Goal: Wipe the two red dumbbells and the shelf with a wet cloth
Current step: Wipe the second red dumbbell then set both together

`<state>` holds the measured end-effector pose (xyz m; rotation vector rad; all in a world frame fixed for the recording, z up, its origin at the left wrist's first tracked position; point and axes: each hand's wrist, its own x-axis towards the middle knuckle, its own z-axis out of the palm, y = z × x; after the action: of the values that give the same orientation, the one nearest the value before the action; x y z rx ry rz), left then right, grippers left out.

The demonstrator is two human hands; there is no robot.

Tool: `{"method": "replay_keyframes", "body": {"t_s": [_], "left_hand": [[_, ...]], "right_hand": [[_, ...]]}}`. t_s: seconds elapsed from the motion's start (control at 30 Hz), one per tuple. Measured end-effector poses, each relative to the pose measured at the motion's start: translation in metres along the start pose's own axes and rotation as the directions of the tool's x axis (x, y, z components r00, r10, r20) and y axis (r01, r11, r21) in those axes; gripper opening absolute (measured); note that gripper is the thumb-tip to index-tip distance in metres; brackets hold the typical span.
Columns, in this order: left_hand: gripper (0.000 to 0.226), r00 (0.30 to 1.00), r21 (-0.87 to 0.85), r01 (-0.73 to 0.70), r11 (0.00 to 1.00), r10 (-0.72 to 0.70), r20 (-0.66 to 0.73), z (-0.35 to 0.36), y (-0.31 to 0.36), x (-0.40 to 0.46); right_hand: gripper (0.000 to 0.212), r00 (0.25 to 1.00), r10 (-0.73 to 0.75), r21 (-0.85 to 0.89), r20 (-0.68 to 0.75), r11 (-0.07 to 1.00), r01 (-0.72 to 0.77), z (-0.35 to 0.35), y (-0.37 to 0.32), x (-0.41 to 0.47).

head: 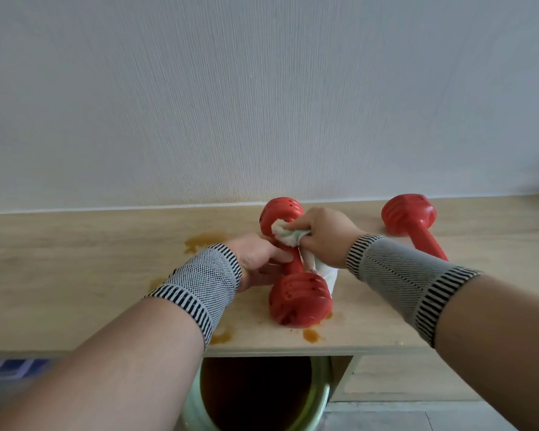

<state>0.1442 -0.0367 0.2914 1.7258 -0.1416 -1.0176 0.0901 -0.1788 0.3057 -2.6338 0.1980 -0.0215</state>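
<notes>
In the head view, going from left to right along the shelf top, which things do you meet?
Brown stain → left hand → dumbbell being wiped → right hand holding the cloth → second dumbbell.

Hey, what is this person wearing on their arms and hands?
Both hands, left hand and right hand, are bare, with no gloves. Each wrist wears a snug knitted band, grey-and-white patterned with black-and-white striped edges: left band, right band. Forearms are bare.

Soft even daylight, faint shadows, wide-angle bending at edges, slight blur at far right
</notes>
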Motion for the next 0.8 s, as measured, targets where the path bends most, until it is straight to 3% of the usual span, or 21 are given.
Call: {"method": "replay_keyframes", "body": {"t_s": [0.13,0.23,0.37,0.43,0.6,0.67,0.8], "left_hand": [[0.019,1.0,0.012,-0.001,1.0,0.001,-0.006,-0.003,0.0,0.0],[0.018,1.0,0.019,0.006,1.0,-0.006,-0.009,-0.005,0.001,-0.001],[0.021,0.999,0.029,0.019,0.999,-0.018,-0.035,-0.009,0.001,-0.001],[0.027,0.998,-0.002,0.041,0.999,-0.041,-0.042,-0.011,0.001,-0.002],[0.038,0.992,-0.125,0.11,0.986,-0.116,-0.04,-0.016,0.001,-0.006],[0.036,0.992,-0.111,0.108,0.988,-0.115,-0.06,-0.015,0.001,-0.003],[0.033,0.992,-0.076,0.095,0.993,-0.101,-0.077,-0.012,0.002,-0.002]], "right_hand": [[0.038,0.993,0.09,0.117,-0.074,0.99,-0.081,0.005,0.0,0.004],[0.03,0.991,0.131,0.113,-0.002,0.985,-0.13,0.0,0.004,0.002],[0.039,1.0,0.017,0.073,0.003,0.997,-0.017,-0.001,-0.003,-0.001],[0.044,0.994,-0.077,0.036,0.076,0.997,0.075,-0.003,-0.01,-0.005],[0.043,0.907,-0.099,0.005,0.409,0.994,0.106,-0.025,-0.014,-0.017],[0.041,0.932,-0.067,-0.013,0.357,0.997,0.077,-0.025,-0.013,-0.014],[0.041,0.995,0.038,0.019,0.097,0.999,-0.04,-0.012,-0.012,0.003]]}}
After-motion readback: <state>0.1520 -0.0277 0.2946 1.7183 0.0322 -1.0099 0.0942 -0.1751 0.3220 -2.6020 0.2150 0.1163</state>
